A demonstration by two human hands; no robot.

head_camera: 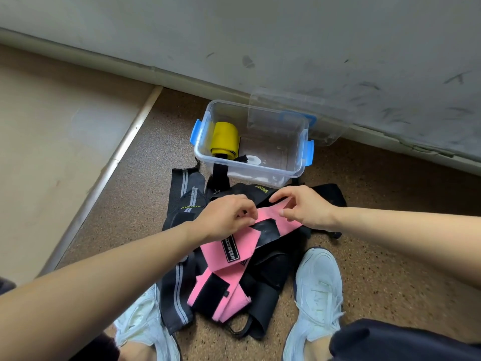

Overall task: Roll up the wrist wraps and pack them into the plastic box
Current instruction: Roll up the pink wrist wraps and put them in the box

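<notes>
Pinches pink wrap (212, 252) end with left hand (229, 217) and right hand (304, 209). Rolling step, barely begun. Next likely needs tight turns, then box (250, 169).

— Position of the plastic box (260, 175)?
— Centre of frame, upper half, on the floor (390, 243) near the wall (260, 35). Its lid (299, 110) stands behind it, to the right. One rolled wrap (225, 139) lies inside, at the left end.
— The loose wraps?
— A pile of wraps (270, 269) just below the box, between the left shoe (141, 324) and right shoe (317, 282). The topmost wrap (216, 250) crosses it; the left hand (223, 217) and right hand (304, 207) hold its upper end.
</notes>
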